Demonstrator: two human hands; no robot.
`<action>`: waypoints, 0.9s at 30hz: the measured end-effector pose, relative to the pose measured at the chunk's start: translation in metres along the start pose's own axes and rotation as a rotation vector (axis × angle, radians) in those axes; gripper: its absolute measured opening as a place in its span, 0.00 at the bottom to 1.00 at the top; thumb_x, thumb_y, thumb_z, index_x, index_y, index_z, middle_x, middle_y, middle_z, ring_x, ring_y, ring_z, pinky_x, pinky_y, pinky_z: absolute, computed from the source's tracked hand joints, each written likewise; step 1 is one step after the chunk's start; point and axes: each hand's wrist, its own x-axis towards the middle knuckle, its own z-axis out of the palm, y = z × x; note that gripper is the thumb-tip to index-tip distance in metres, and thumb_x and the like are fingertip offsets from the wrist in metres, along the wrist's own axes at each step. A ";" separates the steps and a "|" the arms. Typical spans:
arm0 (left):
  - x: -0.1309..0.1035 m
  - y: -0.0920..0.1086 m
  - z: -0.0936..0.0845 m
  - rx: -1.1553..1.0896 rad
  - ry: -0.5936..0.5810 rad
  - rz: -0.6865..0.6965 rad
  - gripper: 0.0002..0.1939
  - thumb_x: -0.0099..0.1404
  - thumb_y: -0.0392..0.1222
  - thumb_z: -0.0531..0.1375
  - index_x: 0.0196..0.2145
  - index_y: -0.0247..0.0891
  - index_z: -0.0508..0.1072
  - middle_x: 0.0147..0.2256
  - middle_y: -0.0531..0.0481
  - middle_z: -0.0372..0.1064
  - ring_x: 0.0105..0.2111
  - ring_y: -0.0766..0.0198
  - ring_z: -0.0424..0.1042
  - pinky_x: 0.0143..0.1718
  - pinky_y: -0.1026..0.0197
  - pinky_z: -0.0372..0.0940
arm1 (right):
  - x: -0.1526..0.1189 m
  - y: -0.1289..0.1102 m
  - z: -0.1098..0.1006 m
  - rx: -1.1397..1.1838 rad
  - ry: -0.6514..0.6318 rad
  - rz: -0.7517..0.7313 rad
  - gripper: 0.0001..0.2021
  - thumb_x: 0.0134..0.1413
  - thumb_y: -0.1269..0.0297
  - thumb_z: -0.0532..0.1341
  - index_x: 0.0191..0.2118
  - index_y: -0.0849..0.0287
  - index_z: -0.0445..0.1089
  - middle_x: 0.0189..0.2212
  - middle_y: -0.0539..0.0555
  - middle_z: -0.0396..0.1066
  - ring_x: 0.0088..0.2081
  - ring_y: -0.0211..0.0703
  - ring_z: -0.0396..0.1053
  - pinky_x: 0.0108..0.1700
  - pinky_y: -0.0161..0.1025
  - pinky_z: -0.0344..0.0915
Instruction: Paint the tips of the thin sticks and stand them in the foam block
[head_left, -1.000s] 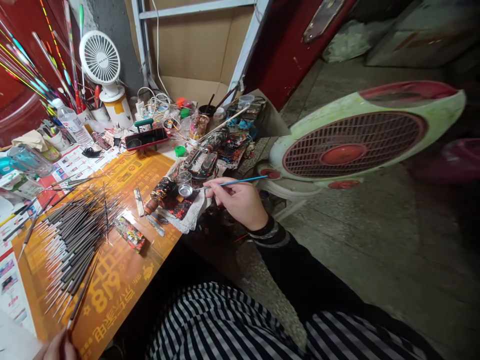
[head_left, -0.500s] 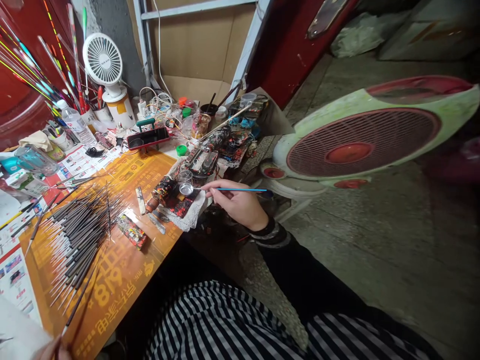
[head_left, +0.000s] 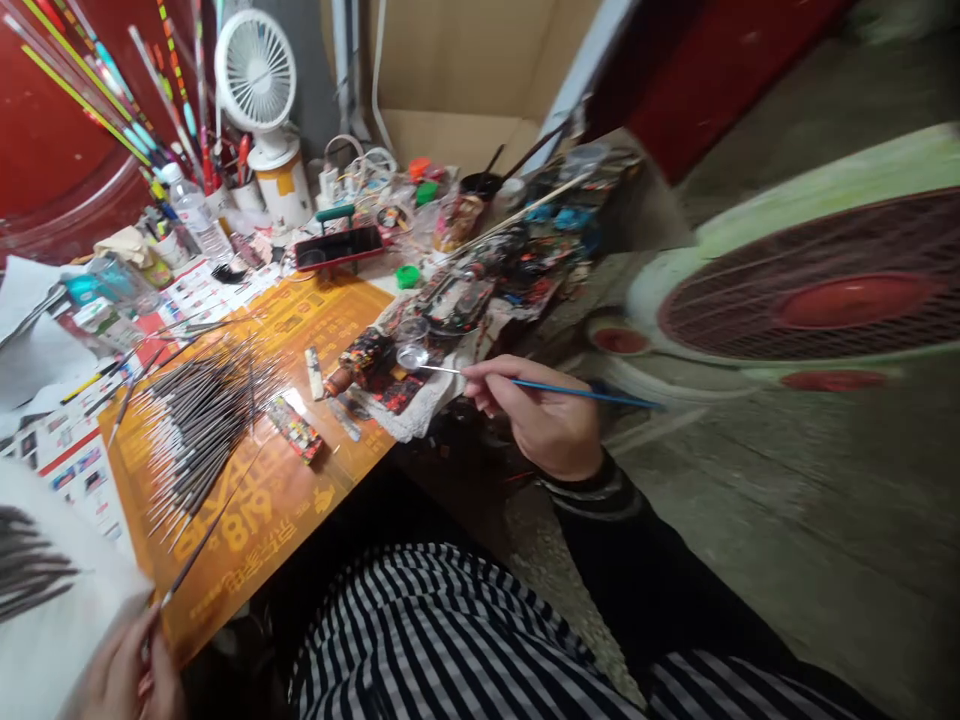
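My right hand (head_left: 544,415) pinches a thin blue brush (head_left: 585,391), its tip at a small clear cup (head_left: 412,356) on the table's right edge. At the bottom left, my left hand (head_left: 135,668) is closed on a slim dark rod (head_left: 196,552) that slants up over the orange sheet (head_left: 251,575). A large pile of similar dark rods (head_left: 199,425) lies on that sheet. Between pile and cup lies a paint-spotted block (head_left: 297,430). The cup stands by a white cloth (head_left: 409,420) and a paint-stained cylinder (head_left: 367,350).
A small white fan (head_left: 256,72), a bottle (head_left: 196,215) and a phone (head_left: 339,247) stand at the back. Colourful thin rods (head_left: 112,80) rise at the left. A large green-and-red fan (head_left: 825,290) is at the right. White paper (head_left: 60,600) lies at the lower left.
The view has shifted, so the scene sits further right. More of my left hand and the white paper shows. The brush tip is still beside the cup, and both hands keep their holds.
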 end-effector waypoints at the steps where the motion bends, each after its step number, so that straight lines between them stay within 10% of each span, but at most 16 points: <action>1: 0.005 0.009 0.006 0.018 0.065 0.012 0.15 0.62 0.43 0.60 0.46 0.41 0.76 0.40 0.44 0.75 0.38 0.56 0.75 0.40 0.54 0.73 | -0.008 0.000 0.009 0.006 -0.006 -0.047 0.12 0.65 0.58 0.58 0.42 0.54 0.78 0.31 0.54 0.76 0.27 0.42 0.72 0.27 0.38 0.71; 12: 0.054 0.031 0.063 -0.098 -0.009 0.193 0.10 0.71 0.38 0.56 0.45 0.38 0.76 0.42 0.44 0.74 0.43 0.62 0.74 0.49 0.58 0.70 | -0.043 0.021 0.134 -0.078 -0.240 -0.641 0.20 0.64 0.70 0.56 0.59 0.56 0.69 0.50 0.58 0.76 0.51 0.50 0.76 0.53 0.50 0.77; 27: 0.059 0.029 0.065 -0.133 0.076 0.310 0.12 0.69 0.33 0.59 0.48 0.38 0.75 0.43 0.45 0.73 0.43 0.61 0.72 0.49 0.58 0.67 | -0.042 0.024 0.149 -0.225 -0.181 -0.638 0.30 0.66 0.76 0.54 0.71 0.60 0.51 0.60 0.61 0.68 0.61 0.49 0.67 0.62 0.48 0.70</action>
